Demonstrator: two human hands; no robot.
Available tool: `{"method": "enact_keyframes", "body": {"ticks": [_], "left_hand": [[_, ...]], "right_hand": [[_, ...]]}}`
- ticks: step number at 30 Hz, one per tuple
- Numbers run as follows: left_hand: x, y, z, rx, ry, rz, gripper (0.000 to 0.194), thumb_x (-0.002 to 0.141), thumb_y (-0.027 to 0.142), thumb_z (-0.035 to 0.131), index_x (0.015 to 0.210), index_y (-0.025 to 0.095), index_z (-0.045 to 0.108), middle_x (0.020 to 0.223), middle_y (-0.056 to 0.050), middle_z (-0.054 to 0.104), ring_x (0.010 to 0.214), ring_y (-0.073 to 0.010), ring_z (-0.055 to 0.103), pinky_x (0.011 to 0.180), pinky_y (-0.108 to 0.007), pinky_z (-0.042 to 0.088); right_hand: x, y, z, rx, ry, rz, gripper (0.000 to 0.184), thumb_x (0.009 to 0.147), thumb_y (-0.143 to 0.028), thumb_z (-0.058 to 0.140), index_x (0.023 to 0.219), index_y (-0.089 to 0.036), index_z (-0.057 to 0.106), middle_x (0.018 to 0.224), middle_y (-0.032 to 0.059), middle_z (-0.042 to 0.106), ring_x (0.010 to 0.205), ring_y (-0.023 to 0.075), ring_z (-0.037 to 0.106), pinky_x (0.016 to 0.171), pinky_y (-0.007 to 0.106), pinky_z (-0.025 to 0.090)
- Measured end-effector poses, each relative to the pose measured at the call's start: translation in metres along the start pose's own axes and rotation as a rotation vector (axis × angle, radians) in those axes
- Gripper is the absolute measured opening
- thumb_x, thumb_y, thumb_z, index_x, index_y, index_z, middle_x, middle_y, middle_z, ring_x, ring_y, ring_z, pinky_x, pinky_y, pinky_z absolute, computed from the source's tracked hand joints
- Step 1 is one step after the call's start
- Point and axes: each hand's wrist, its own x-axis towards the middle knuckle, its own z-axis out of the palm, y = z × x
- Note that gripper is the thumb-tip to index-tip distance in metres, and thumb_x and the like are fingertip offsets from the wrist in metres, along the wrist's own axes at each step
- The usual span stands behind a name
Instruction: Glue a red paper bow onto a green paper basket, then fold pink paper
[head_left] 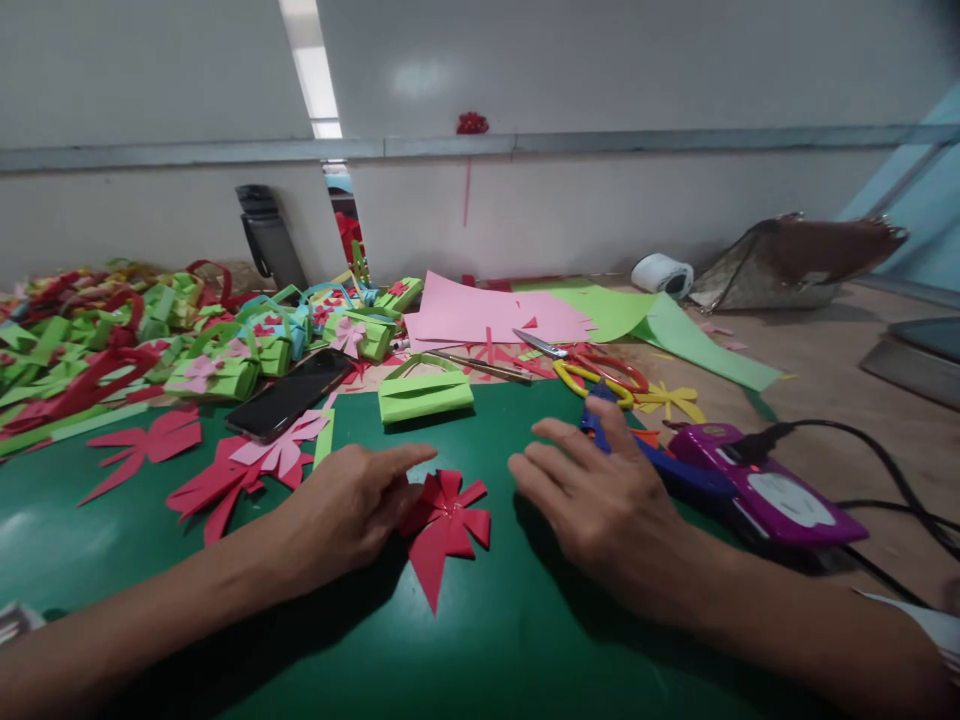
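Observation:
On the green mat lies a red paper flower (456, 520) with folded petals and a shiny spot at its centre. My left hand (349, 505) pinches its left edge, thumb and curled fingers at a petal, with the index finger pointing out over it. To the right of the flower hovers my right hand (592, 490), fingers spread and holding nothing. Just behind that hand is a blue glue gun (690, 472), partly hidden by the fingers. A small green paper bag (425, 396) with a handle stands behind the flower.
Red and pink paper cut-outs (232, 480) and a black phone (292, 393) lie at left, before a heap of paper bags (150, 330). Scissors (592, 375), pink sheets (487, 310) and a dark bottle (270, 240) are behind. A purple power strip (780, 495) with cables sits right.

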Motion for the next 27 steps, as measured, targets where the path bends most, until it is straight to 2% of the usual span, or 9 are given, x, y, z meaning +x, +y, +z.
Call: {"method": "enact_keyframes", "body": {"ticks": [3,5,7,11,15,21,24,27], "left_hand": [[0.001,0.001,-0.005,-0.065,-0.071,-0.153,0.031,0.094,0.028,0.043,0.114,0.013,0.062,0.053,0.003,0.059,0.042,-0.0107,0.047,0.039,-0.019,0.031],[0.002,-0.001,-0.006,-0.046,-0.065,-0.197,0.031,0.092,0.029,0.044,0.107,0.012,0.064,0.053,0.002,0.058,0.044,-0.0120,0.048,0.040,-0.020,0.031],[0.003,-0.004,-0.005,-0.013,-0.049,-0.175,0.029,0.091,0.026,0.043,0.103,0.012,0.066,0.056,0.000,0.059,0.047,-0.0130,0.050,0.044,-0.021,0.034],[0.001,-0.007,0.001,0.032,-0.043,-0.059,0.028,0.094,0.022,0.041,0.099,0.018,0.068,0.075,-0.003,0.062,0.062,-0.0152,0.057,0.056,-0.024,0.041],[-0.004,-0.007,0.008,0.113,0.002,0.027,0.034,0.096,0.017,0.036,0.101,0.021,0.069,0.080,-0.004,0.057,0.065,-0.0156,0.054,0.057,-0.025,0.041],[-0.005,-0.010,0.007,0.137,0.013,0.109,0.033,0.093,0.012,0.037,0.095,0.020,0.069,0.109,-0.011,0.060,0.090,-0.0215,0.059,0.070,-0.030,0.050],[-0.006,-0.007,0.005,0.129,-0.055,0.132,0.032,0.094,0.013,0.035,0.089,0.017,0.066,0.097,-0.009,0.063,0.084,-0.0193,0.058,0.071,-0.030,0.049],[-0.009,-0.001,0.004,0.095,-0.106,0.112,0.032,0.097,0.016,0.034,0.092,0.018,0.066,0.089,-0.007,0.060,0.078,-0.0178,0.057,0.068,-0.029,0.047]], "right_hand": [[0.002,0.005,0.001,0.003,-0.012,0.074,0.025,0.095,-0.009,0.043,0.086,-0.011,0.066,0.074,0.0068,0.066,0.088,0.0253,0.059,0.097,0.057,0.032],[0.001,-0.001,-0.003,0.103,-0.024,0.025,0.023,0.095,-0.013,0.045,0.087,-0.011,0.066,0.077,0.0068,0.066,0.085,0.0233,0.059,0.094,0.054,0.035],[0.000,-0.012,-0.007,0.189,-0.042,-0.071,0.022,0.096,-0.016,0.046,0.090,-0.010,0.066,0.079,0.0082,0.067,0.084,0.0235,0.059,0.091,0.051,0.038],[-0.001,-0.031,-0.013,0.241,-0.059,-0.219,0.029,0.095,-0.013,0.038,0.100,-0.007,0.067,0.084,0.0120,0.068,0.086,0.0261,0.060,0.087,0.050,0.041],[0.004,-0.031,-0.012,0.241,-0.088,-0.270,0.034,0.093,-0.007,0.034,0.098,-0.007,0.068,0.082,0.0115,0.067,0.082,0.0248,0.060,0.085,0.047,0.043],[0.007,-0.018,-0.004,0.145,-0.062,-0.196,0.034,0.091,-0.006,0.035,0.088,-0.010,0.069,0.078,0.0106,0.066,0.078,0.0239,0.056,0.088,0.049,0.040],[0.009,-0.007,0.001,0.037,-0.078,-0.104,0.031,0.090,-0.004,0.039,0.079,-0.011,0.067,0.074,0.0095,0.064,0.076,0.0229,0.055,0.086,0.047,0.040],[0.012,0.002,0.004,-0.097,-0.123,-0.020,0.030,0.089,-0.003,0.041,0.075,-0.012,0.066,0.072,0.0086,0.062,0.072,0.0218,0.053,0.085,0.046,0.040]]}}
